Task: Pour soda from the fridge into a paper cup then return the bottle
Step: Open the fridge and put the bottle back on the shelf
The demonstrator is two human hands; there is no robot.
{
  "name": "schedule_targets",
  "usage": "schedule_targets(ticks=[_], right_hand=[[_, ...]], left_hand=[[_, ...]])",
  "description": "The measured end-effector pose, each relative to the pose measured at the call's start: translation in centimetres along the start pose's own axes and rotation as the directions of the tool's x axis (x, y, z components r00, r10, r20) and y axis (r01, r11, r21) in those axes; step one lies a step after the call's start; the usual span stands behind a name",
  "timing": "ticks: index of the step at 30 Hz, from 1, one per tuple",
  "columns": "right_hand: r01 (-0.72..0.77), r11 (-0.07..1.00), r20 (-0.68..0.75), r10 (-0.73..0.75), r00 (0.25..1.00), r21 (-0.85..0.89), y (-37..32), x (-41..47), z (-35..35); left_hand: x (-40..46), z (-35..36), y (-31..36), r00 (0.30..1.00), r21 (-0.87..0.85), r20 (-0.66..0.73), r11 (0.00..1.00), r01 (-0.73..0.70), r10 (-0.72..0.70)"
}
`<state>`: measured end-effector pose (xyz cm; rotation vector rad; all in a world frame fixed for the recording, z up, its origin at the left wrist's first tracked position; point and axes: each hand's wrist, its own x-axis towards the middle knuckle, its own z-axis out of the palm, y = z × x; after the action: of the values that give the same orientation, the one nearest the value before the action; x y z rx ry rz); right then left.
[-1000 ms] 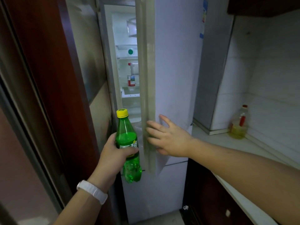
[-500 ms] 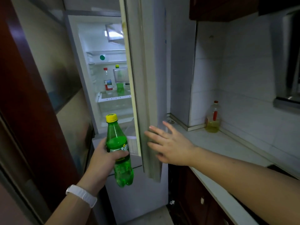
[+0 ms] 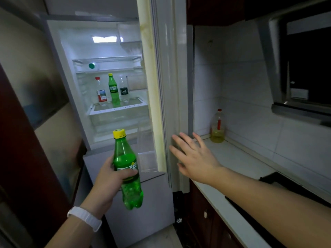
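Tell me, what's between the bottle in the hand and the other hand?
The fridge door's edge, seen in the head view: bottle in the left hand on one side, open right hand on the other.

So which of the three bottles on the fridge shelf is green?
The middle bottle, with the yellow cap; the left bottle has a red cap, and the right bottle is clear.

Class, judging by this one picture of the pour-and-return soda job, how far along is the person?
Done: the fridge door stands open and the green bottle is capped. No paper cup shows, so pouring cannot be confirmed. In hand: the left hand grips the bottle; the right hand is spread by the door. Left: shelve it, close the door.
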<state>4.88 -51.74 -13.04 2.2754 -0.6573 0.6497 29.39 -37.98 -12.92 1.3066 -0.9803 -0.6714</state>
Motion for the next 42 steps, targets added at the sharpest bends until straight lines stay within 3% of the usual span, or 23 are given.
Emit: schedule_targets(ticks=[5, 17, 25, 32, 42], right_hand=[[-0.009, 0.999, 0.059, 0.012, 0.998, -0.042, 0.5, -1.4, -0.3], [-0.235, 0.969, 0.236, 0.246, 0.94, -0.074, 3.0, -2.4, 0.3], [-0.41, 0.908, 0.169, 0.42, 0.892, -0.089, 3.0, -1.8, 1.6], [-0.353, 0.928, 0.086, 0.344, 0.935, 0.118, 0.1, 5.1, 3.1], [-0.381, 0.876, 0.178, 0.341, 0.923, 0.295, -3.0, 16.7, 8.9]], left_hand=[[1.3, 0.8, -0.3, 0.999, -0.01, 0.048, 1.0, 0.015, -0.015], [8.1, 1.4, -0.6, 0.987, 0.007, 0.158, 1.0, -0.002, 0.001], [12.4, -0.2, -2.4, 0.977, 0.015, 0.21, 1.0, 0.026, -0.029], [16.8, -2.2, -3.5, 0.978, 0.004, 0.201, 0.999, 0.052, -0.051], [23.3, -5.8, -5.0, 0.991, 0.0, 0.117, 0.998, 0.066, -0.066]])
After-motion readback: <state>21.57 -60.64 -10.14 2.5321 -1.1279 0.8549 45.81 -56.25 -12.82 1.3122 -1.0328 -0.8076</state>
